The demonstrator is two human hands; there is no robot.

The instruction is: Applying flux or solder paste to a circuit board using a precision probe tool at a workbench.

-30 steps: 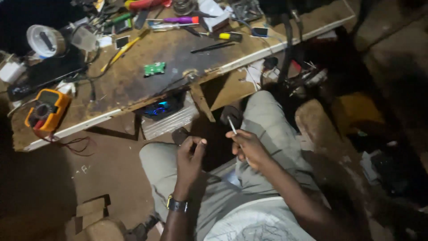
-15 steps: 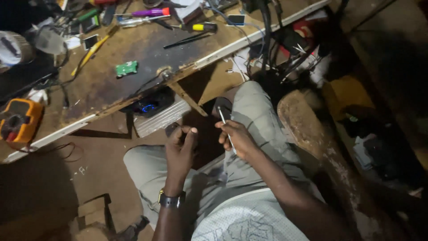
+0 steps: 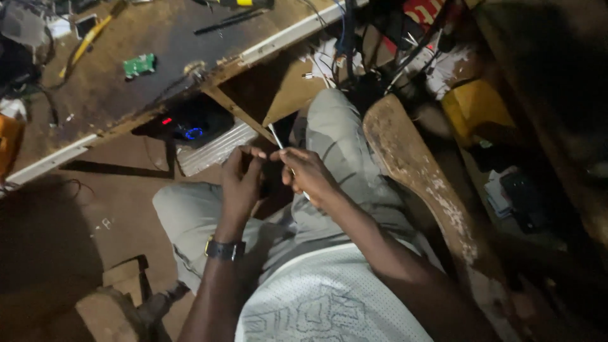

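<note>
From the head view, the right hand (image 3: pixel 308 175) has its grip clenched on a thin white tool (image 3: pixel 278 140) held over the lap, below the wooden surface (image 3: pixel 114 95). The left hand (image 3: pixel 240 183) is closed on a small dark object (image 3: pixel 261 183), barely visible, just beside it.

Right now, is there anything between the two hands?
In the head view, the left hand holds a small dark object in the gap before the right hand, which grips a thin pale tool.
</note>
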